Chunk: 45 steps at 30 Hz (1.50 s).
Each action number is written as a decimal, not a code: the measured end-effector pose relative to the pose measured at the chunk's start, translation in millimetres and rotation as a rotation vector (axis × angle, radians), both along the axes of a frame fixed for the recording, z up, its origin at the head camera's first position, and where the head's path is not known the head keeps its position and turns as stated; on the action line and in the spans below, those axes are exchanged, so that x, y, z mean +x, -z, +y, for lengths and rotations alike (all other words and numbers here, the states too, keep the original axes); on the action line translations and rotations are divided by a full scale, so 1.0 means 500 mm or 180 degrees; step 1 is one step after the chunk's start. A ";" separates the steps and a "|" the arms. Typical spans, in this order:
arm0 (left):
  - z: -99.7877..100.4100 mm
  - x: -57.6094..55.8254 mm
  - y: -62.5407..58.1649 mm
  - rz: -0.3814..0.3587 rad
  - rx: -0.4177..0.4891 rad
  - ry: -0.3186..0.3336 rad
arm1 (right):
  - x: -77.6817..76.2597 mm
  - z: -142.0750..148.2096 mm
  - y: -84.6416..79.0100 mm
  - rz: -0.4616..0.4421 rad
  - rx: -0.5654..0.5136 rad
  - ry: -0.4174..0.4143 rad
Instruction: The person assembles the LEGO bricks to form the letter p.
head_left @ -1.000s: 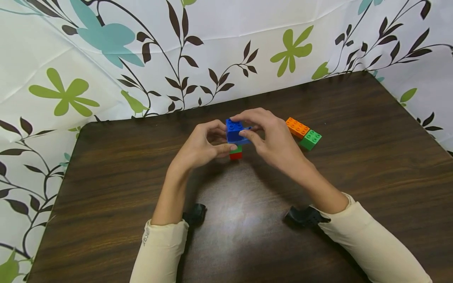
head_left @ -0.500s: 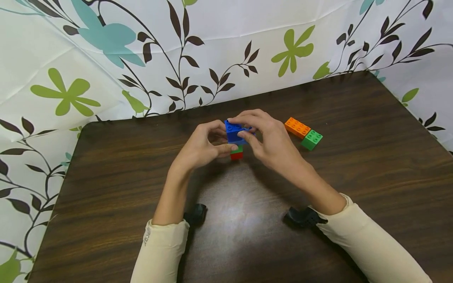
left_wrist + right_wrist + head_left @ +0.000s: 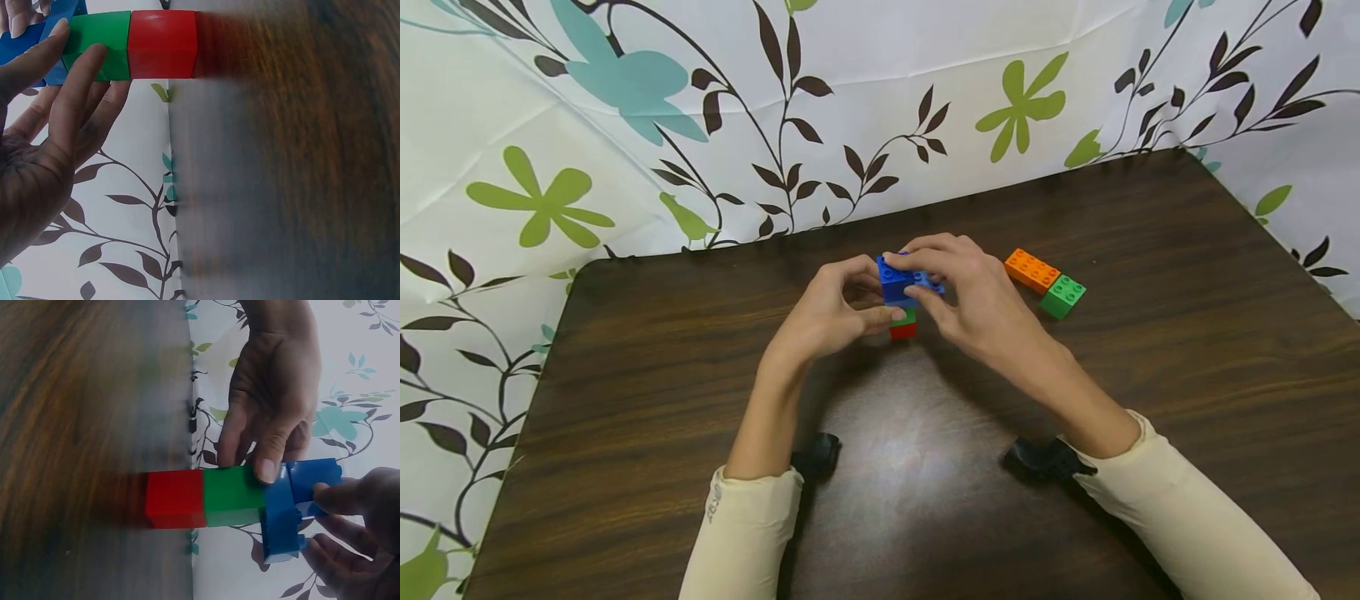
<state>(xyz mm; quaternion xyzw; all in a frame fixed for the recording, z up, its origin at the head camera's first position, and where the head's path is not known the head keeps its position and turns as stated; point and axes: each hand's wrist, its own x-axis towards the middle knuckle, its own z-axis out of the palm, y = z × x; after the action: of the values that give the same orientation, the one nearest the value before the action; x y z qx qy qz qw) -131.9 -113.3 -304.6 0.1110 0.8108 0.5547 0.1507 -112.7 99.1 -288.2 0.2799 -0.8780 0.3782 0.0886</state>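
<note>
A tower of toy building bricks stands upright on the table, between both hands. At its bottom is a red brick (image 3: 175, 499), with a green brick (image 3: 234, 497) on top. Above these lies a longer blue brick (image 3: 280, 519), jutting out to the right past the green one. A smaller blue brick (image 3: 897, 285) sits on top of it. My left hand (image 3: 827, 312) grips the tower from the left, thumb by the joint of green and blue. My right hand (image 3: 977, 292) pinches the top blue brick between thumb and fingers.
To the right of the tower, an orange brick (image 3: 1032, 270) and another green brick (image 3: 1063, 297) lie end to end on the dark wooden table (image 3: 647, 400). Behind the table hangs a leaf-patterned white curtain (image 3: 865, 50). Black wrist devices (image 3: 818, 457) show below both forearms.
Both hands stay around the tower. The right fingers shift slightly over the top blue brick, and more of the longer blue brick's studded end shows at the right.
</note>
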 end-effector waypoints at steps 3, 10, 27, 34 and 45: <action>-0.001 0.000 0.000 0.0065 -0.0055 0.0010 | -0.001 0.003 -0.004 0.0019 0.0104 -0.0007; -0.004 0.003 -0.006 0.0213 -0.0265 0.0042 | -0.013 0.027 -0.020 -0.0312 0.0204 -0.0273; 0.003 0.008 -0.018 0.0287 -0.0672 -0.0031 | -0.027 0.089 -0.076 -0.0863 0.0495 0.0219; 0.010 0.009 -0.020 0.0326 -0.0783 0.0018 | -0.044 0.129 -0.085 -0.1145 0.0709 0.0570; 0.005 0.017 -0.036 0.0187 -0.0510 0.0005 | -0.073 0.193 -0.074 -0.1504 0.1305 0.0838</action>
<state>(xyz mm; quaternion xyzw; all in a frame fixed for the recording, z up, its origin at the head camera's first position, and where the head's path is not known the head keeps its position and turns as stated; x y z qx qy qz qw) -123.4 -111.0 -286.6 0.1154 0.8565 0.4843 0.1357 -149.0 195.6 -251.1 0.0808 -0.9606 0.2334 -0.1273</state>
